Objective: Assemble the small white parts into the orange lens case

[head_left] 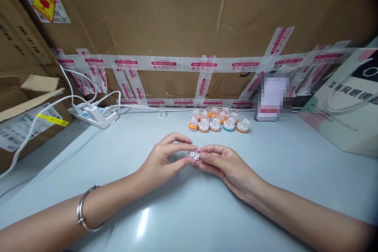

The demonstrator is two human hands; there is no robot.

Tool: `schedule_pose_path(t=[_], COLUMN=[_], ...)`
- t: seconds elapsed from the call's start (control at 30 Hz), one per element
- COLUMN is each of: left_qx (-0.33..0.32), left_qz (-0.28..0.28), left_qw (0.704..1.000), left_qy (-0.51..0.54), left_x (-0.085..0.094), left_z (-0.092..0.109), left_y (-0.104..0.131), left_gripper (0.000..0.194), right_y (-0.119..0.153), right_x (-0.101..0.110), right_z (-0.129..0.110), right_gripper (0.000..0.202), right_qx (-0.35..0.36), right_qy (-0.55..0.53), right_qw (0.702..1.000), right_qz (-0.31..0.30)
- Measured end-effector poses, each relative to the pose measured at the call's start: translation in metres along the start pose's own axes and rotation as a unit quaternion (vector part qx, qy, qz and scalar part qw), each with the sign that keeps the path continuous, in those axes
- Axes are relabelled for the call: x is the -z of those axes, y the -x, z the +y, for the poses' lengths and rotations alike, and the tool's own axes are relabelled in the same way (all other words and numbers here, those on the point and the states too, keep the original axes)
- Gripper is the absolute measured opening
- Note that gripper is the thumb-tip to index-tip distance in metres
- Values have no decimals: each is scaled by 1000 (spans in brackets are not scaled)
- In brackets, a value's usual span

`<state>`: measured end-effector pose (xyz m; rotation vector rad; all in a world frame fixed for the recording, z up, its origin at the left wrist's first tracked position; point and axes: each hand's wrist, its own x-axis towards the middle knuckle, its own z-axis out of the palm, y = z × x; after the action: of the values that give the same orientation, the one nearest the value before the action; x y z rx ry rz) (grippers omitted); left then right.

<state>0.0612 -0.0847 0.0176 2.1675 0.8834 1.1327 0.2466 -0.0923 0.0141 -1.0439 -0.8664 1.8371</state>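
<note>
Between my two hands, above the table, is a small white toothed piece (194, 154), with what looks like a clear cover around its left side. My left hand (165, 155) pinches it from the left with thumb and fingertips. From the right, the thumb and fingers of my right hand (223, 161) close on the same piece, hiding part of it. Just beyond the hands stands a cluster of small clear-topped capsules (215, 124) with orange, white and teal bases and white shapes inside. A small clear cup (162, 111) stands apart at the back.
A large taped cardboard box (177, 15) walls off the back of the table (141, 208). At left are a power strip (94, 114) with white cables and an open carton (32, 118). A blurred-out phone-like object (273, 96) and a paper bag (348, 114) stand at right.
</note>
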Motion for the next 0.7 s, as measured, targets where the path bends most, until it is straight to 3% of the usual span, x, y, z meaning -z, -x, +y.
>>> schedule_pose_path(t=[0.37, 0.57, 0.7], left_qx=[-9, -28, 18], left_qz=[-2, -1, -2], left_qw=[1000, 1000, 1000], left_qy=[-6, 8, 26], left_x=[-2, -7, -8], left_z=[-1, -3, -2], left_y=[3, 7, 8], left_gripper=[22, 19, 25], right_y=[2, 0, -1], right_x=[-2, -2, -3], right_z=[0, 5, 4], right_gripper=[22, 28, 28], right_qx=[26, 61, 72], right_qy=[16, 87, 107], right_qw=[1000, 994, 992], right_qz=[7, -4, 0])
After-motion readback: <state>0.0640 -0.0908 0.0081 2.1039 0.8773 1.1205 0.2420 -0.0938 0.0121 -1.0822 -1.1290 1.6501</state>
